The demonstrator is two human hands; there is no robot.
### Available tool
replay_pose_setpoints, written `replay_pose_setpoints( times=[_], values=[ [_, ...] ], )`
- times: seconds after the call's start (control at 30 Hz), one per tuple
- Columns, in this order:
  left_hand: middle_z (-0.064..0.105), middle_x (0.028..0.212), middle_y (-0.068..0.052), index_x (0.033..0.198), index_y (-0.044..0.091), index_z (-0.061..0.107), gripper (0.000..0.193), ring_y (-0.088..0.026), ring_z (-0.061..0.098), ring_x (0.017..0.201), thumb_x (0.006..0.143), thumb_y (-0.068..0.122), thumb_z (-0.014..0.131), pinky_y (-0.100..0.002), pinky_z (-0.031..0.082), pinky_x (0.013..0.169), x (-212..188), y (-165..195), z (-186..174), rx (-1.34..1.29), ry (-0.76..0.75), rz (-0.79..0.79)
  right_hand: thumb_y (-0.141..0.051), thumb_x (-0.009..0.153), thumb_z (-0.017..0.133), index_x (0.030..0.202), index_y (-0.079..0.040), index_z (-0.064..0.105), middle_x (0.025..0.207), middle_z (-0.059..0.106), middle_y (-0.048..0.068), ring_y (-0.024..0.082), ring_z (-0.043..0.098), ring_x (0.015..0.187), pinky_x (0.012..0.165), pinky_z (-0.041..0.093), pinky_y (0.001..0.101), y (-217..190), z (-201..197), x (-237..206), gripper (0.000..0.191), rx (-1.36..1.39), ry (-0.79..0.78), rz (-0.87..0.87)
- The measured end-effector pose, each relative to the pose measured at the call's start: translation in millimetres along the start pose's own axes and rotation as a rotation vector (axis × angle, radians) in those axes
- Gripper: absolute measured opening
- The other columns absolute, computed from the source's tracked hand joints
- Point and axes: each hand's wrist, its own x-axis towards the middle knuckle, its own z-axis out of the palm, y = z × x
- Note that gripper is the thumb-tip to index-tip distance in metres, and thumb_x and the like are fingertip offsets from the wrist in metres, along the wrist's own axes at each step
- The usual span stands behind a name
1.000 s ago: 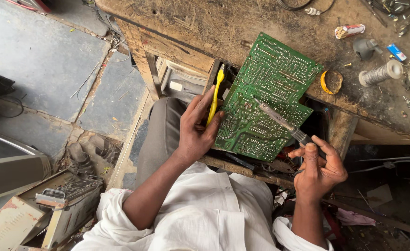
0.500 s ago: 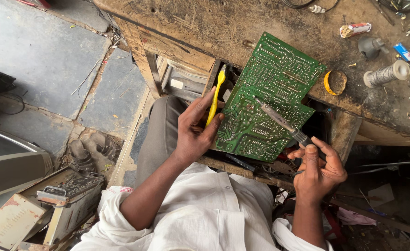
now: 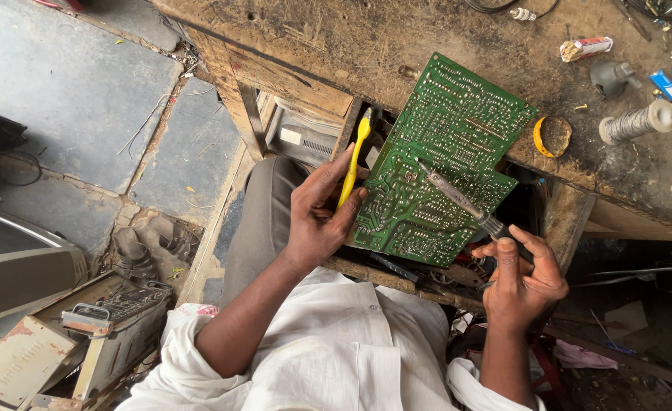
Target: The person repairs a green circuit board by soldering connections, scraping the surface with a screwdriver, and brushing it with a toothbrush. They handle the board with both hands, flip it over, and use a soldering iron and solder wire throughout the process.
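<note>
We wear a loose white shirt (image 3: 336, 358), its cloth creased and a little rumpled across the chest. The sleeves are rolled or pushed back, bunched at our left elbow (image 3: 187, 339) and our right elbow (image 3: 473, 380), leaving both forearms bare. A small reddish patch shows on the left cuff. Below the shirt, one leg is in grey trousers (image 3: 264, 213). Our left hand (image 3: 317, 217) and right hand (image 3: 522, 281) are bare, with no gloves, rings or watch on fingers or wrists

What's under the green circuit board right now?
The circuit board leans on the workbench edge, over an open drawer. A grey box and dark tools show at its edges. The rest beneath is covered. The soldering iron tip rests on top.
</note>
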Motion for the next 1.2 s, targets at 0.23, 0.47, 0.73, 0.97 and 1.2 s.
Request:
replay_pose_setpoints(
  times=[0.23, 0.47, 0.73, 0.97, 1.2],
  values=[
    [0.068, 0.125, -0.010, 0.153, 0.006, 0.051, 0.058, -0.011, 0.066, 0.113, 0.099, -0.007, 0.069, -0.024, 0.056, 0.099, -1.6, 0.6, -0.3, 0.024, 0.000, 0.007, 0.005, 0.109, 0.063, 0.121, 0.013, 0.063, 0.107, 0.066, 0.019, 0.020, 0.072, 0.080, 0.071, 0.069, 0.0366, -7.1, 10.1, -4.4, 0.014, -0.136, -0.014, -0.093],
    [0.065, 0.117, -0.009, 0.153, 0.005, 0.051, 0.059, -0.011, 0.064, 0.096, 0.098, -0.002, 0.074, -0.025, 0.056, 0.080, 1.9, 5.9, 5.6, 0.161, 0.020, 0.016, 0.006, 0.108, 0.063, 0.122, 0.013, 0.062, 0.111, 0.065, 0.018, 0.022, 0.072, 0.083, 0.073, 0.068, 0.0363, -14.5, 16.4, -3.8, 0.016, -0.179, -0.021, -0.139],
    [0.059, 0.096, -0.010, 0.154, 0.009, 0.050, 0.055, -0.024, 0.062, 0.073, 0.102, 0.010, 0.069, -0.038, 0.053, 0.064, -10.6, 19.8, 16.8, 0.652, -0.071, 0.119, 0.007, 0.107, 0.063, 0.124, 0.012, 0.063, 0.111, 0.064, 0.016, 0.021, 0.071, 0.084, 0.074, 0.067, 0.0365, -13.8, 19.5, -4.7, 0.018, -0.190, -0.026, -0.118],
    [0.058, 0.097, -0.010, 0.163, 0.010, 0.030, 0.075, -0.026, 0.063, 0.074, 0.099, 0.015, 0.068, -0.041, 0.053, 0.064, -11.6, 16.2, 21.2, 0.888, -0.242, 0.232, 0.007, 0.107, 0.063, 0.123, 0.012, 0.063, 0.113, 0.064, 0.016, 0.021, 0.071, 0.083, 0.073, 0.067, 0.0353, -14.0, 19.6, -4.8, 0.017, -0.189, -0.020, -0.110],
    [0.061, 0.097, -0.017, 0.161, -0.001, 0.022, 0.086, -0.028, 0.064, 0.067, 0.086, 0.007, 0.064, -0.041, 0.054, 0.055, -4.2, 37.4, 27.3, 1.087, -0.487, 0.096, 0.010, 0.108, 0.058, 0.121, 0.013, 0.062, 0.110, 0.065, 0.020, 0.022, 0.071, 0.083, 0.075, 0.068, 0.0398, -4.6, 17.1, -8.3, 0.014, -0.102, 0.024, -0.088]
  ],
)
